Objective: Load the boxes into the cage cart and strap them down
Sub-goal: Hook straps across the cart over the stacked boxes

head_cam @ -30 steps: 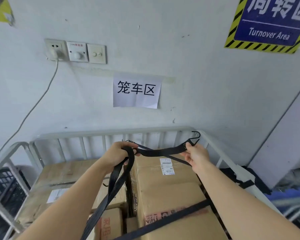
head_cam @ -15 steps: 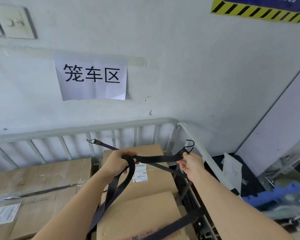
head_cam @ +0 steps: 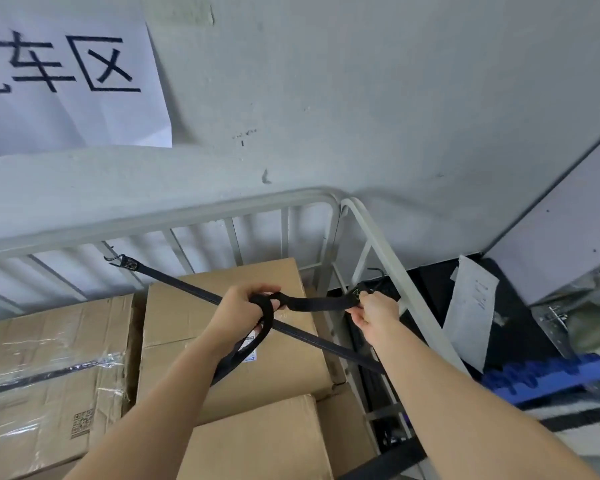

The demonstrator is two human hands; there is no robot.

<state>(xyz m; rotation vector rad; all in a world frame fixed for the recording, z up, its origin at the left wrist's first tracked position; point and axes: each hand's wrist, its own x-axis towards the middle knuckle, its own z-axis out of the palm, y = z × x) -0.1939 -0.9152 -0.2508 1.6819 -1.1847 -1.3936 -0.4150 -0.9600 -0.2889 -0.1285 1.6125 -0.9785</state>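
Observation:
Several cardboard boxes point(head_cam: 229, 341) fill the white cage cart point(head_cam: 371, 233). My left hand point(head_cam: 238, 311) grips a black strap point(head_cam: 319, 303) whose slack loops down under my wrist. My right hand point(head_cam: 374, 311) pinches the strap's hooked end just inside the cart's right rail. The hook point(head_cam: 376, 271) rises above my fingers, next to the rail. A second black strap point(head_cam: 194, 291) runs diagonally across the top box from a hook point(head_cam: 116, 260) on the back bars down to the right side.
A grey wall with a paper sign point(head_cam: 70, 74) stands right behind the cart. To the right of the rail lie a white paper point(head_cam: 471, 310) on a black surface and something blue point(head_cam: 548, 372). A taped box point(head_cam: 49, 375) sits at the left.
The view has turned right and moved closer to the cart's back right corner. Both hands have carried the strap lower and to the right, bringing the hooked end down next to the right rail.

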